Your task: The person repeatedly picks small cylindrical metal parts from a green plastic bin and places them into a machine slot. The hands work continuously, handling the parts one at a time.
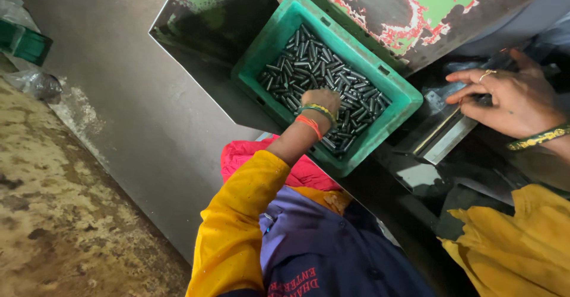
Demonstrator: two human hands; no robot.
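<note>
Left hand (321, 100) dipped into green plastic crate (399, 89) of small dark metal pins (309, 59).
Fingers buried near crate's front edge (grip cannot be told); right hand (513, 98) spread flat on dark machine bed (457, 148), holding nothing.

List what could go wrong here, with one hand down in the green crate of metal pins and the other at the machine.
1. The left hand is buried among loose dark metal pins; they could pinch or scrape the fingers.
2. The green crate sits tilted on a sloped metal surface; it might slide or spill pins.
3. The right hand rests on the dark machine bed beside a shiny metal rail; the bangles could possibly catch.
</note>
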